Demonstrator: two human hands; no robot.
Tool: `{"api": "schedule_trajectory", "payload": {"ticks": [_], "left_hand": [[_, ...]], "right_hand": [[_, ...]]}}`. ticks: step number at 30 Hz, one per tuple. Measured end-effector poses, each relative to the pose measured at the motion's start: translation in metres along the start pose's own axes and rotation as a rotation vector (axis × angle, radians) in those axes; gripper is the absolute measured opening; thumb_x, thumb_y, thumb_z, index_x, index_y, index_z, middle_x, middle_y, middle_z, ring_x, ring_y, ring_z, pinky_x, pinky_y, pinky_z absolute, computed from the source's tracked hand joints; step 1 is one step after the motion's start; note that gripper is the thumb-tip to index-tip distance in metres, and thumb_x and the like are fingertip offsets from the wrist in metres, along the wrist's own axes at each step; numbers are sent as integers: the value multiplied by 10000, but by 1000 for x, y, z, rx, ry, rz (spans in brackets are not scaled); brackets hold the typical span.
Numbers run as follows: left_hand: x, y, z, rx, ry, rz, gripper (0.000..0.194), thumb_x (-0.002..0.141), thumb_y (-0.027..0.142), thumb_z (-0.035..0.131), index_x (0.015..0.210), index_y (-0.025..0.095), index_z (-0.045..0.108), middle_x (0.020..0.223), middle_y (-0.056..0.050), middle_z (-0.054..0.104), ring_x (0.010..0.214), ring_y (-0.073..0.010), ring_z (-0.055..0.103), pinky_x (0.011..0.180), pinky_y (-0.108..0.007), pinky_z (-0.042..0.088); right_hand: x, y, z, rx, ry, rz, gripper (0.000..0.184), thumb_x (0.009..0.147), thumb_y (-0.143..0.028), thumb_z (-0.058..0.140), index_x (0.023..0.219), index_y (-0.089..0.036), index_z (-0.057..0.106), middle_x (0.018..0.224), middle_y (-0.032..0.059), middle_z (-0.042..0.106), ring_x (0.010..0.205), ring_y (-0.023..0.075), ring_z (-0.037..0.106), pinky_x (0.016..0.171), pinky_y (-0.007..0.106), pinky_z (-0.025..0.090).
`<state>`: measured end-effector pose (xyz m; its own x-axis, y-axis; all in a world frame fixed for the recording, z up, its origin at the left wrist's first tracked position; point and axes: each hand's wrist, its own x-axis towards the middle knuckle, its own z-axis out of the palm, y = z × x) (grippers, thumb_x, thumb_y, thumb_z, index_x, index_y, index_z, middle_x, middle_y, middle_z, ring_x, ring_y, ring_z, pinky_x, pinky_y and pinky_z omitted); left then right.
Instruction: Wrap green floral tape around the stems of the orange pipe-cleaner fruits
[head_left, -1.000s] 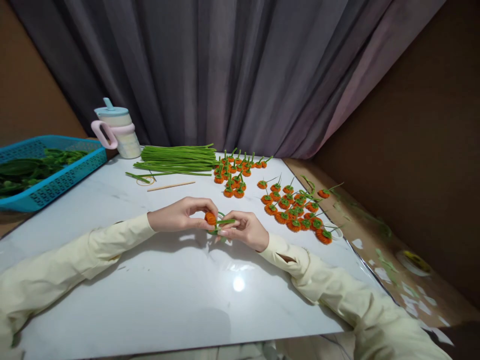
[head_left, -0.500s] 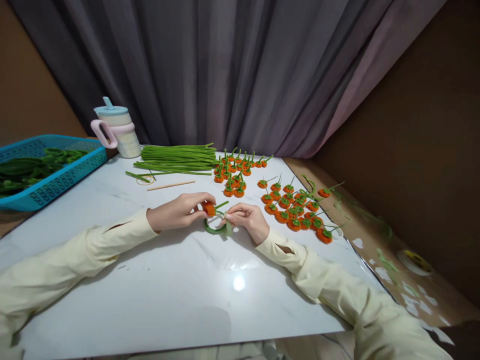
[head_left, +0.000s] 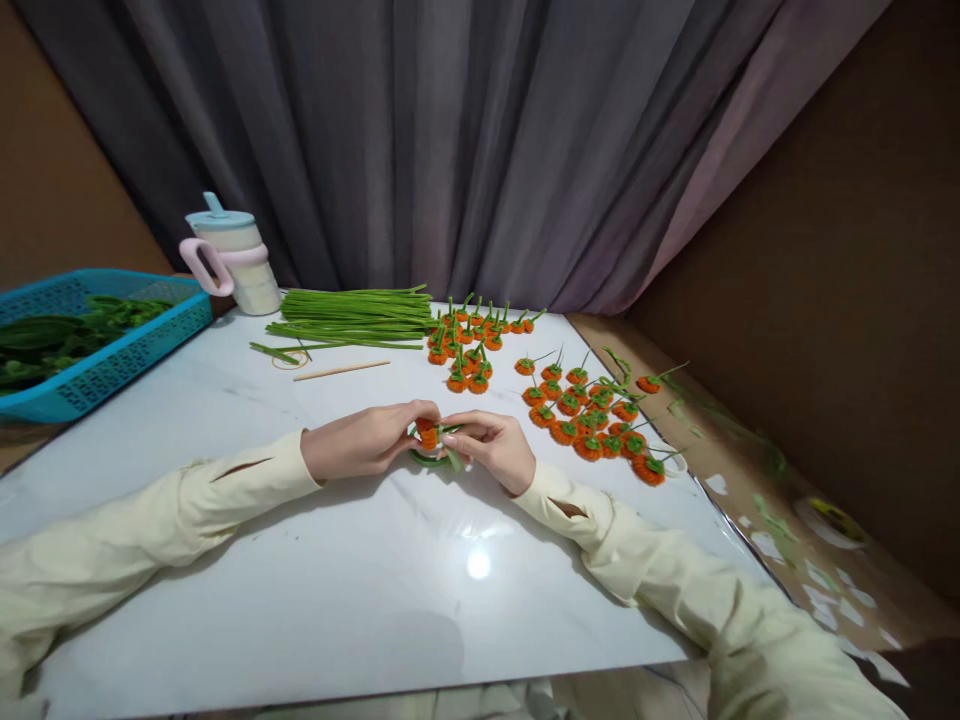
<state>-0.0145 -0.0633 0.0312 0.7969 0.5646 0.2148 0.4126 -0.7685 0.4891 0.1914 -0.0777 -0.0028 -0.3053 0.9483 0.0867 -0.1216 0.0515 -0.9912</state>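
Observation:
Between the fingers of my left hand (head_left: 367, 438) is a small orange pumpkin-shaped piece (head_left: 427, 433), its green stem pointing right. My right hand (head_left: 496, 448) pinches at that stem, together with the loose end of green tape (head_left: 454, 461). A roll of green tape (head_left: 426, 461) lies just below the fingertips, partly hidden by my left hand. Fingers cover the exact spot where tape and stem meet. Beyond my right hand, several similar orange pieces with thin wire stems (head_left: 589, 447) are grouped on the white tabletop (head_left: 360, 590).
Farther back stand more orange pieces with thick green stems (head_left: 478, 382), beside a pile of green pipe-cleaner stems (head_left: 352, 315). A thin wooden stick (head_left: 341, 371), a lidded cup (head_left: 253, 285) and a blue basket (head_left: 135, 350) of greenery are leftward. Paper scraps (head_left: 766, 545) lie right.
My left hand has brought the orange piece right and slightly down, so its stem now meets my right fingertips. The right hand has barely shifted.

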Motion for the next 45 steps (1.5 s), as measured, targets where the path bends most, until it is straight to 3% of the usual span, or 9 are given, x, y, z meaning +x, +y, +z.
{"api": "schedule_trajectory", "payload": {"ticks": [7,18,26,34,41,45], "left_hand": [[1,1,1,59,32,47,214,903,171,389,1114,188,419,976,-46,611,796,-136,594,714,-213,442],[0,-1,3,80,78,134,221,900,127,383,1111,174,430,944,-54,606,793,-135,585,705,-212,448],[2,-1,1,85,21,276,332,878,34,340,1157,179,449,1111,-108,565,1007,-171,541,834,-252,432],[1,0,2,53,57,182,243,906,103,369,1131,172,433,989,-77,603,893,-152,576,768,-236,448],[1,3,2,62,71,173,237,903,98,372,1120,165,439,972,-71,605,874,-148,579,756,-227,446],[2,4,2,59,26,222,293,888,62,352,1142,172,448,1058,-94,597,959,-165,568,794,-249,453]], "right_hand": [[0,-3,-1,65,-22,31,414,600,-325,791,862,-182,504,553,-14,674,395,80,489,434,199,389],[2,-1,-3,91,-56,78,351,563,-350,805,717,-157,555,547,6,673,403,78,509,436,201,392],[3,0,-3,72,-68,68,327,561,-356,804,675,-152,574,546,10,665,414,84,515,433,208,392],[2,-3,-5,102,-97,64,297,598,-345,792,718,-153,599,590,11,680,465,92,549,489,219,414],[4,-1,-7,161,-159,135,325,593,-354,799,735,-145,596,555,18,676,500,124,609,547,239,448],[4,0,-7,136,-163,119,306,594,-336,801,717,-144,596,542,7,667,497,123,609,535,234,441]]}}
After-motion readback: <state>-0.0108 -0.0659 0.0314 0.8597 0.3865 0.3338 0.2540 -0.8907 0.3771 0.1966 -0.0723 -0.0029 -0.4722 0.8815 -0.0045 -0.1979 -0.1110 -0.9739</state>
